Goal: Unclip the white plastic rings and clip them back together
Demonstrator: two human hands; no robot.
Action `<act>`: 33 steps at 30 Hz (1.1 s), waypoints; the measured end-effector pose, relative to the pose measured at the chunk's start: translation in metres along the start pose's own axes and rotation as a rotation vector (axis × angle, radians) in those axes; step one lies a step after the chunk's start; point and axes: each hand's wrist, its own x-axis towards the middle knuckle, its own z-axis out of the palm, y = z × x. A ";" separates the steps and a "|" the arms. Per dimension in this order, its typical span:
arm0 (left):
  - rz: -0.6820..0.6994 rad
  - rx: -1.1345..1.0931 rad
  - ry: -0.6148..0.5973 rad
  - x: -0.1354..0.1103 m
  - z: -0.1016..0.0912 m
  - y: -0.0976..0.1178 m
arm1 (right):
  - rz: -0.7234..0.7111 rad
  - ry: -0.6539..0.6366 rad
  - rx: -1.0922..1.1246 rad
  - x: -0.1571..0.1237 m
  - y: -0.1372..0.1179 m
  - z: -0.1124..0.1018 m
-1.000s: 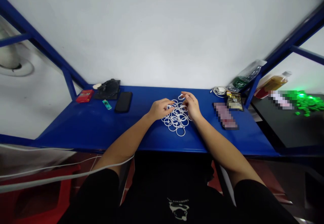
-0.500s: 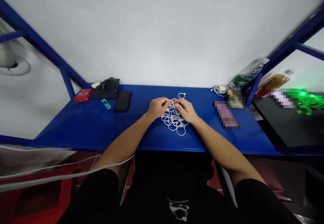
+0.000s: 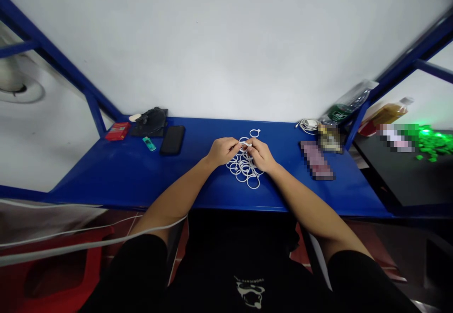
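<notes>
My left hand (image 3: pixel 222 151) is closed, thumb and fingers pinching one side of a thin white plastic ring (image 3: pixel 243 144). My right hand (image 3: pixel 261 155) grips the other side of the same ring with thumb and forefinger. Both hands are just above a pile of similar white rings (image 3: pixel 242 181), each with a small knob on its loop. The fingers partly cover the held ring and the top of the pile. Behind the right hand, one more white ring (image 3: pixel 259 131) lies by itself.
On the blue table (image 3: pixel 116 176), a black phone (image 3: pixel 172 140), a teal lighter-like item (image 3: pixel 149 144) and a red box (image 3: pixel 118 131) lie left. At right are a blurred-out phone-shaped item (image 3: pixel 316 160), a white cable (image 3: pixel 308 125) and a plastic bottle (image 3: pixel 348 103). White cords cross the lower left.
The held ring has tilted flatter between my fingers, and its end now shows at the right thumb. Both hands stay over the pile.
</notes>
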 end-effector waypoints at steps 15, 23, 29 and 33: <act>0.019 -0.015 -0.084 0.000 0.002 -0.001 | 0.016 0.042 -0.041 0.003 0.013 -0.003; -0.093 0.003 0.156 0.003 0.005 -0.017 | -0.013 0.090 -0.346 0.013 0.038 -0.014; -0.152 0.070 0.042 0.000 0.014 -0.032 | 0.210 -0.123 -0.529 0.011 0.056 -0.013; -0.121 0.020 -0.118 -0.002 0.019 -0.036 | 0.172 -0.161 -0.551 0.006 0.050 -0.010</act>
